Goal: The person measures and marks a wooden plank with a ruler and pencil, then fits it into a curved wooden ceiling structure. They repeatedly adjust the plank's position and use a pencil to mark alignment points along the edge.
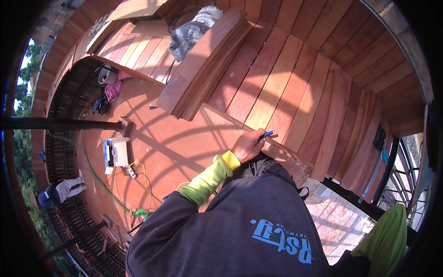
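Leftward, a co-worker (69, 188) is being glimpsed beside the slatted wall. An open carton (121, 153) is being supported by the red floor (177, 138), perhaps placed there to spare the planks. Farther right, stacked boards (198, 67) are being borne by the planked surface (263, 99), seemingly piled to save room. A slim blue pen-like tool (266, 134) is being gripped in the left hand (249, 147), fingers closed round it, apparently held close for control. It is being pointed rightward past the fingertips, near the planks' front edge. Rightmost, a green sleeve (380, 242) is being shown; the right hand is being cut off from view, its state untellable.
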### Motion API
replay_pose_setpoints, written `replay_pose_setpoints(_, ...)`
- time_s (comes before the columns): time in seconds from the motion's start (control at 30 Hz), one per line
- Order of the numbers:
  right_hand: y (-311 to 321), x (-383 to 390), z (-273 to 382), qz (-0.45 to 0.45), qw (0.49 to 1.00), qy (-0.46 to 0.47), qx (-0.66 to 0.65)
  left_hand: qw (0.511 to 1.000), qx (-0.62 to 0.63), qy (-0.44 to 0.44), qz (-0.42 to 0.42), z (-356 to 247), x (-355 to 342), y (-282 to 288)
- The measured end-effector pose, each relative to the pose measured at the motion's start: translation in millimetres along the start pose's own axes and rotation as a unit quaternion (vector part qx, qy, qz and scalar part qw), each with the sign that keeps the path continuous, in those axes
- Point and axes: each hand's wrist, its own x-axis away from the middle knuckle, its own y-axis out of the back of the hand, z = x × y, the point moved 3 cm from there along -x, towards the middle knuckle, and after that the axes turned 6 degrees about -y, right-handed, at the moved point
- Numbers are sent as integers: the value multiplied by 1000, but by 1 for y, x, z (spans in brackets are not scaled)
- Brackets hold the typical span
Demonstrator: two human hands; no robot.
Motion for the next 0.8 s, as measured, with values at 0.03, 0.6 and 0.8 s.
replay_pose_setpoints(0.03, 0, 0, -1, 0, 1000, -1, 0, 1000, -9, -11, -5, 1, -1, 0)
replay_pose_setpoints(0.6, 24, 3, 22, 33, 998, 45, 6, 999, -10, -40, 18, -4, -14, -7)
replay_pose_setpoints(0.8, 50, 40, 13, -96, 994, -29, 48, 973, 218, 74, 30, -35, -34, -18)
